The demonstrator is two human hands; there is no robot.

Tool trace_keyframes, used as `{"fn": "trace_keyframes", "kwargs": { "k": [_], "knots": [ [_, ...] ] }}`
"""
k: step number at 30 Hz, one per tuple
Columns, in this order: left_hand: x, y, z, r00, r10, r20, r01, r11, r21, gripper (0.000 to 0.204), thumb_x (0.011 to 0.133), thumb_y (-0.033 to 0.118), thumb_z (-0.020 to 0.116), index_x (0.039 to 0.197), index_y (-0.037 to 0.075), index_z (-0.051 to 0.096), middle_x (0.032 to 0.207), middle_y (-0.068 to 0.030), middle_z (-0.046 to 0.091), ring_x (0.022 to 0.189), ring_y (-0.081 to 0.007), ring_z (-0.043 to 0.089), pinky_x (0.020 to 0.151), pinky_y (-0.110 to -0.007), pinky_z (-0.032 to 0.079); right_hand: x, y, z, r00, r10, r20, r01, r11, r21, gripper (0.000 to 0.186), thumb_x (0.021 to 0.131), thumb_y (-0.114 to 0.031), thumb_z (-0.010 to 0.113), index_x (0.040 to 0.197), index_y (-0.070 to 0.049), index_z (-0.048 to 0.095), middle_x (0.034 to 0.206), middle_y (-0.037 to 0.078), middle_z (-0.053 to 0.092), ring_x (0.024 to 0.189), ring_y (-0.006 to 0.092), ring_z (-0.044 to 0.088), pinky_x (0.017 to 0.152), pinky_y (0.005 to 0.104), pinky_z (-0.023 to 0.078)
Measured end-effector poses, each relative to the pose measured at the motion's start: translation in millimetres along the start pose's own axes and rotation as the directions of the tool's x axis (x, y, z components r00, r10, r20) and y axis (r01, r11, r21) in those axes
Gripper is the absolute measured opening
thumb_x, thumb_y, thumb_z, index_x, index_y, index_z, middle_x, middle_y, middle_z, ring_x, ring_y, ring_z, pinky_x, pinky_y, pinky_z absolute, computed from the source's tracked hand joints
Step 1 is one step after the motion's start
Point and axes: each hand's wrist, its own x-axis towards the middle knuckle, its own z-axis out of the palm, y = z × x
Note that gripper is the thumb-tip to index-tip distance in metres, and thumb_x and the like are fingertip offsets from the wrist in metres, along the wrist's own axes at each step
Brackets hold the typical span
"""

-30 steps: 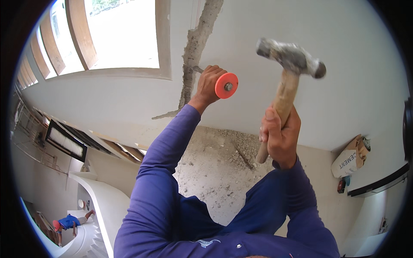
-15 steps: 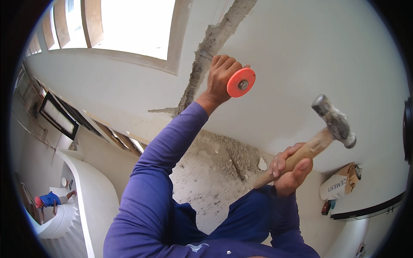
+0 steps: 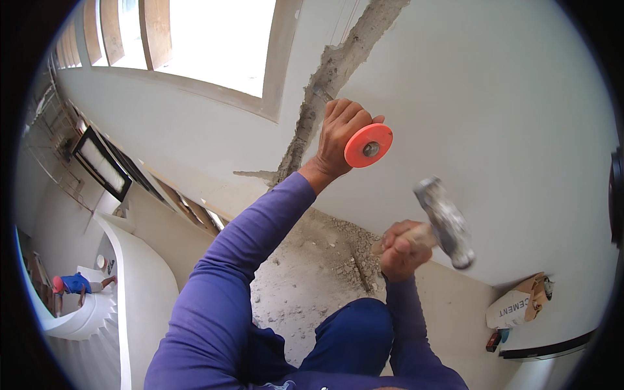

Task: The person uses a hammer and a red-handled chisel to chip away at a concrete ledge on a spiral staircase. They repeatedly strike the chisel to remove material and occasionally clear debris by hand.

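Observation:
My left hand [image 3: 339, 133] is closed round a chisel with a round red hand guard [image 3: 362, 146], its struck metal end [image 3: 371, 149] facing back toward me. Beyond my knuckles the chisel blade [image 3: 322, 93] reaches into a rough groove [image 3: 338, 64] cut in the white wall [image 3: 481, 84]. My right hand [image 3: 404, 250] grips the wooden handle of a hammer. Slightly blurred, the steel hammer head [image 3: 446, 223] is held apart from the chisel, to its lower right.
Rubble [image 3: 354, 250] lies on the dusty floor below the groove. An opened paper sack [image 3: 520, 305] leans at the right. A window opening [image 3: 221, 45] is at upper left. Beyond a curved white parapet [image 3: 140, 286], another person [image 3: 77, 284] is on the stairs.
My right hand has brought the hammer leftward, nearer the chisel. The chisel and my left hand appear slightly lower in view, and the blade now shows in the groove.

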Motion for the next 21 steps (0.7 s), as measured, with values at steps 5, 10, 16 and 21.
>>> {"fn": "trace_keyframes", "kwargs": {
  "k": [5,10,16,21],
  "knots": [
    [6.2,4.6,8.0,0.999,-0.028,-0.02,0.028,1.0,-0.012,0.027,0.089,0.014,0.078,0.077,0.01,0.055,0.076,-0.005,0.053,0.076,-0.0251,0.052,0.077,-0.041,0.041,17.5,-4.4,-0.2,0.945,-0.322,-0.056,0.327,0.933,0.149,0.051,0.102,-0.055,0.06,0.093,-0.007,0.048,0.061,0.001,0.05,0.051,0.0128,0.051,0.046,0.0285,0.042],
    [11.7,-5.1,5.6,0.998,-0.039,-0.042,0.039,0.999,0.005,0.025,0.087,0.011,0.08,0.077,0.01,0.057,0.075,-0.0047,0.054,0.074,-0.0256,0.05,0.073,-0.039,0.039,11.0,35.1,2.9,0.968,0.246,0.044,-0.236,0.958,-0.164,0.034,0.106,-0.033,0.059,0.086,-0.006,0.052,0.06,0.001,0.05,0.046,0.0094,0.045,0.044,0.0274,0.04],
    [13.5,-2.9,8.5,0.993,-0.071,-0.099,0.069,0.997,-0.025,0.024,0.087,0.01,0.08,0.077,0.01,0.058,0.074,-0.0042,0.053,0.073,-0.0254,0.05,0.071,-0.038,0.039,35.0,-46.1,-6.2,0.91,-0.372,-0.186,0.415,0.842,0.345,0.049,0.103,-0.059,0.056,0.099,-0.011,0.042,0.06,-0.001,0.044,0.045,0.0104,0.046,0.042,0.0274,0.045],
    [10.3,-3.7,6.2,0.991,-0.109,-0.079,0.107,0.994,-0.037,0.021,0.087,0.013,0.078,0.079,0.01,0.059,0.077,-0.0049,0.056,0.077,-0.0264,0.052,0.074,-0.039,0.04,38.4,3.4,19.2,0.993,0.014,0.119,0.029,0.934,-0.355,0.033,0.106,-0.034,0.059,0.085,-0.01,0.049,0.061,0.0,0.052,0.046,0.0112,0.048,0.043,0.0274,0.042]
  ]
}}
